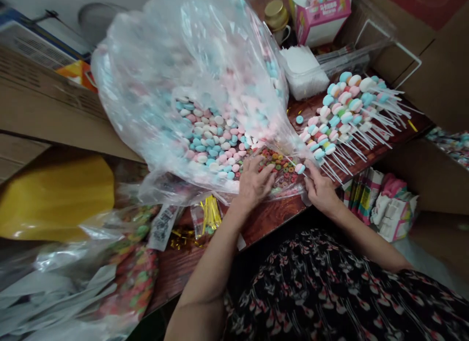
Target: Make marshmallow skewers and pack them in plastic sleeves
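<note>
My left hand (255, 181) rests at the mouth of a big clear plastic bag (154, 82), its fingers apart over small coloured ring candies (281, 161). Pink, blue and white marshmallow-like candies (208, 140) fill the bag behind it. My right hand (322, 188) pinches a thin white stick, on which a single blue and white candy (299, 168) is threaded. The stick's tip pokes out on the far side, pointing toward the left hand. Just beyond the right hand lies a pile of candy skewers (344, 111), their white sticks pointing right.
A clear tub of white sheets (306, 72) and a pink box (324, 18) stand at the back. Gold twist ties (210, 211) lie near the front edge. To the left are a yellow container (54, 197) and bags of colourful candies (135, 272). Cartons stand below right.
</note>
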Motion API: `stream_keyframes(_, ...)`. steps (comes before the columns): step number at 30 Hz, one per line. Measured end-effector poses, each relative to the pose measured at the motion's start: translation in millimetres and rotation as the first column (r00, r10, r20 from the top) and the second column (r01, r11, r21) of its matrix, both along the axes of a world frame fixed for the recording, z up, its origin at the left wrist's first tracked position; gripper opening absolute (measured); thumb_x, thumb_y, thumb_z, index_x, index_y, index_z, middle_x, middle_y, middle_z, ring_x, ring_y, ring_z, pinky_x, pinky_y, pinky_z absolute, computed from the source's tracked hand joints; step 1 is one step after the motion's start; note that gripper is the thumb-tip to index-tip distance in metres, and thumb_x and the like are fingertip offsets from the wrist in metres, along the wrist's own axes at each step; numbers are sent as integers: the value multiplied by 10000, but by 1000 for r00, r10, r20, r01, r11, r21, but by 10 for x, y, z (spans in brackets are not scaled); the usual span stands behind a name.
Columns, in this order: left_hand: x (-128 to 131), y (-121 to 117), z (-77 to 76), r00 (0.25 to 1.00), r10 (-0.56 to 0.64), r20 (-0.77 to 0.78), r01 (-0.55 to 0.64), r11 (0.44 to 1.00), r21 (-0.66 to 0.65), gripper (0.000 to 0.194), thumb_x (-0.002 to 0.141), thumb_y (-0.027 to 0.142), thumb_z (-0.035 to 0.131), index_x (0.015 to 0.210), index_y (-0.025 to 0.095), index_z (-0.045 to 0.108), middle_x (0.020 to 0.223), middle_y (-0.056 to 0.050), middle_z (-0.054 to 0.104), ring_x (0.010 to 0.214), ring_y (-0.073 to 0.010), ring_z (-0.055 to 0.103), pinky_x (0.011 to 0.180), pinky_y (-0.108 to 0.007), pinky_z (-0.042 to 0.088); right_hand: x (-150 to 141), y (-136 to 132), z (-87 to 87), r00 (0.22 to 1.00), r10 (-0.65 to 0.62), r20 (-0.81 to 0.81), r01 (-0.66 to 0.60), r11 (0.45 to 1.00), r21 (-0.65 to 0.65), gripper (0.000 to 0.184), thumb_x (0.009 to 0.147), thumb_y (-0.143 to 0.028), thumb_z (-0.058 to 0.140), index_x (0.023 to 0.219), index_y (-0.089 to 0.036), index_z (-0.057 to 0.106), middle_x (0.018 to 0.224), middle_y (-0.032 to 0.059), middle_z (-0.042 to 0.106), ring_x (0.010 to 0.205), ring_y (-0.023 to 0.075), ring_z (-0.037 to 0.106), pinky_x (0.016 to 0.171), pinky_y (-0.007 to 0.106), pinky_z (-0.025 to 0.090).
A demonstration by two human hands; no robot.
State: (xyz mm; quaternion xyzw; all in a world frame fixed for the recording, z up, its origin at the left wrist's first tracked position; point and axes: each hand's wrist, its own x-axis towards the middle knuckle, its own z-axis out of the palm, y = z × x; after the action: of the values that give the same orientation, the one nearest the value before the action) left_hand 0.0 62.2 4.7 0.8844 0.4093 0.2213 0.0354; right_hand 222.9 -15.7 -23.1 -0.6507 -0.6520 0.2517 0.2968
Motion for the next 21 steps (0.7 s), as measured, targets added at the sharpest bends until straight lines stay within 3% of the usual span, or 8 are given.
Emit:
stream_keyframes(4,197,-289,28,991,35,-132,-54,989,-141,239,928,347,535,905,181,706,910,-98,577,892,-249,497,831,-416,435,-8,-9,-3,999,9,41,-10,999,35,557,943,-248,415,1489,-153,355,1125,140,722,912,264,715,857,397,570)
stream_keyframes(7,276,-407,71,982,33,-184,-69,979,-191,237,928,337,535,921,170,702,973,-118,586,918,-259,494,838,-422,442,-14,-15,27,993,21,115,-25,999,30,547,952,-243,396,1484,-123,357,1103,152,727,850,258,720,815,386,573)
stream_keyframes(12,205,-580,46,989,-93,-115,72,981,-179,202,926,196,504,1026,150,673,1063,-126,630,967,-254,514,878,-430,452,-26,-31,67,979,69,193,-82,995,58,537,951,-212,386,1478,-115,361,1151,141,720,822,230,725,789,339,569)
stream_keyframes(16,166,-665,-68,988,-135,68,146,970,-193,196,912,166,514,1027,153,673,1000,-115,674,899,-221,550,827,-403,477,-40,-45,30,977,63,206,-82,993,87,534,951,-219,398,1475,-121,374,1243,143,681,868,243,726,799,343,573)
stream_keyframes(19,170,-649,-129,963,-43,268,113,961,-253,188,878,190,571,1017,173,696,936,-93,685,852,-199,578,785,-372,492,-30,-59,-20,983,59,174,-81,989,120,539,940,-205,421,1474,-141,393,1263,137,670,852,240,730,797,339,579)
stream_keyframes(21,158,-612,-133,905,92,415,60,939,-339,205,846,200,612,1024,190,714,918,-74,685,831,-182,599,766,-346,504,-9,-79,-39,990,77,119,-95,983,155,543,933,-190,435,1474,-157,399,1259,128,675,836,223,734,801,325,585)
